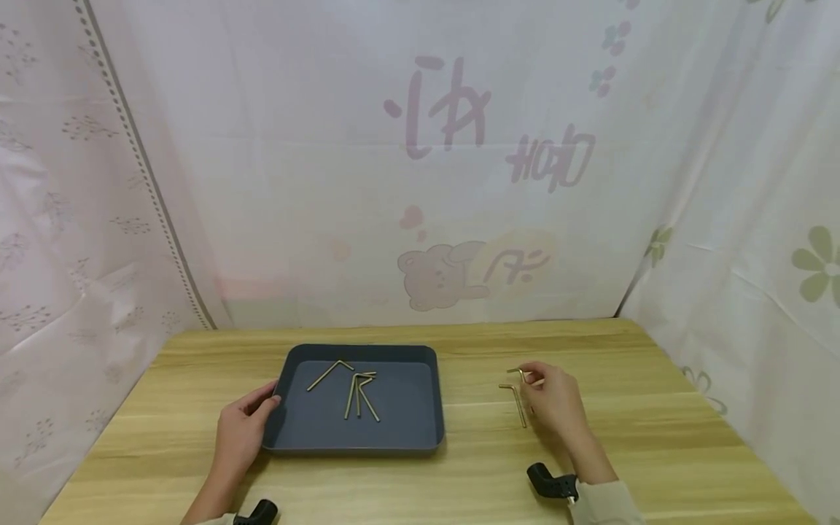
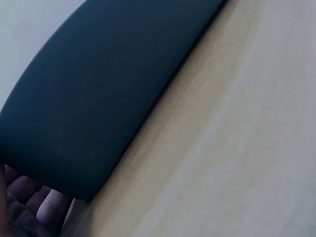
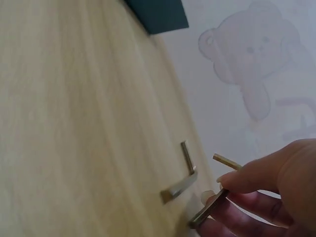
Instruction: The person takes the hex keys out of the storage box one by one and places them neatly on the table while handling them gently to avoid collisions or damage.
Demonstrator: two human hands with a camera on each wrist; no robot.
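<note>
A dark grey-blue tray lies on the wooden table, with several brass-coloured hex keys inside, left of its middle. My left hand grips the tray's left side, thumb at the rim; in the left wrist view its fingers show beneath the tray's wall. To the right of the tray, my right hand pinches one hex key between thumb and fingers, its short arm showing above the thumb. Beside that hand another hex key lies on the tabletop.
The wooden table ends at a pale printed curtain behind, with more patterned cloth along both sides. Each wrist carries a black camera mount.
</note>
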